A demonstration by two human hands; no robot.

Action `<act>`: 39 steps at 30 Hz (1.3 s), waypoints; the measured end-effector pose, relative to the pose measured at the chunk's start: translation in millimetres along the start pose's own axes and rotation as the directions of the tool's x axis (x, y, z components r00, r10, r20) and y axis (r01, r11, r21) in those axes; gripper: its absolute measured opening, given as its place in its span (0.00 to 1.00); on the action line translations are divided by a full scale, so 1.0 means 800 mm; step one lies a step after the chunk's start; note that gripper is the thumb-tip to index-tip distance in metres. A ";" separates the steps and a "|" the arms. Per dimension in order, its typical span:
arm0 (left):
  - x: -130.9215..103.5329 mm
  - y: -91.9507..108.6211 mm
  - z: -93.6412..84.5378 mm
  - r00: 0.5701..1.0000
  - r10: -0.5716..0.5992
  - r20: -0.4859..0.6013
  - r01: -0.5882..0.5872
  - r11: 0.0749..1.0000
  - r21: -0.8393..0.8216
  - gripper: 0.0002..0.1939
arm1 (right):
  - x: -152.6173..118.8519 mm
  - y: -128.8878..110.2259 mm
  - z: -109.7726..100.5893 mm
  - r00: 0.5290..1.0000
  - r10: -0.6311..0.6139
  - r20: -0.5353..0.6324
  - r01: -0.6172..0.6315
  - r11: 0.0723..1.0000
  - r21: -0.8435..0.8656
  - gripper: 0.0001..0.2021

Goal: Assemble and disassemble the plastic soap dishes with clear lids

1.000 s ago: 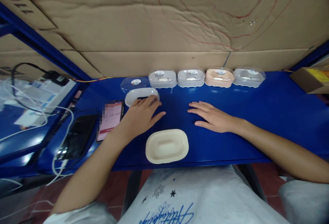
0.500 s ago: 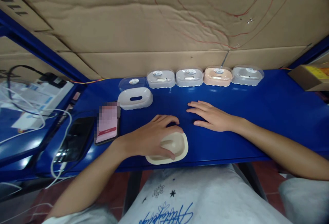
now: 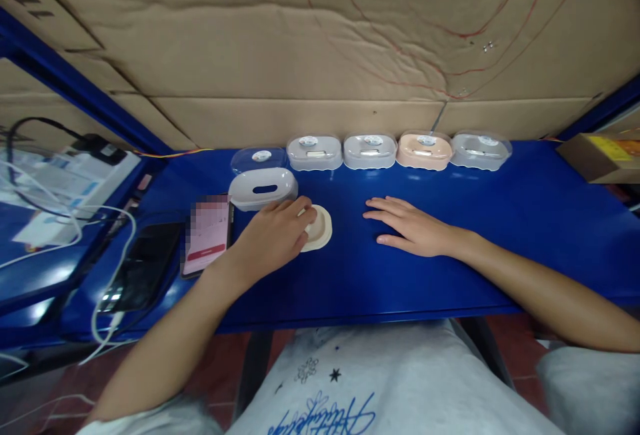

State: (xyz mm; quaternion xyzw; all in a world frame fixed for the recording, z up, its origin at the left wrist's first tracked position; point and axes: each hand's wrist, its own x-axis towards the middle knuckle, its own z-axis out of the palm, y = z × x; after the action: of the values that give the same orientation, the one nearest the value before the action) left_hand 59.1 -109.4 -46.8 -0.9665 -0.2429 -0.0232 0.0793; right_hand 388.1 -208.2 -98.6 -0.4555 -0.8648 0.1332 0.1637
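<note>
My left hand [image 3: 273, 235] lies over a cream oval dish [image 3: 326, 225], its fingers curled and gripping the dish. Most of the dish's left part is hidden under the palm; its right rim shows. Just beyond the knuckles sits a white oval soap dish [image 3: 240, 190] with a dark slot in its middle. Behind that lies a clear lid [image 3: 250, 160] with a round sticker. My right hand [image 3: 407, 225] rests flat on the blue table, fingers stretched out, holding nothing.
Several lidded oval soap boxes, one of them peach [image 3: 424, 155], line the back of the blue table [image 3: 370, 288] against cardboard. Left are a phone with a pink screen [image 3: 206, 238], a dark phone [image 3: 145, 268] and cables. A cardboard box [image 3: 600, 158] stands at far right.
My left hand has moved the cream dish away from the table's front edge, up and left toward the white soap dish. My right hand has stayed in place.
</note>
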 end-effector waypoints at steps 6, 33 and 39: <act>0.010 0.016 0.004 0.988 -0.086 -0.125 0.091 0.995 0.030 0.20 | 0.017 0.006 -0.021 0.999 -0.032 -0.004 0.032 0.998 -0.050 0.25; 0.010 0.007 0.015 0.995 -0.062 -0.074 0.065 0.998 0.027 0.14 | 0.289 0.024 -0.009 0.978 0.105 -0.181 -0.179 0.865 -0.468 0.40; 0.013 0.014 0.012 0.992 0.014 -0.125 -0.025 0.996 -0.082 0.11 | 0.222 -0.019 -0.004 0.972 0.123 -0.201 -0.210 0.843 -0.495 0.37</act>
State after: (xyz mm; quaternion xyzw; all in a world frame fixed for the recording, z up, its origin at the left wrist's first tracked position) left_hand 73.5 -113.1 -57.0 -0.9680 -0.2269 -0.0927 0.0541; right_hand 284.0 -68.6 -61.2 -0.5654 -0.8098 -0.1253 0.0939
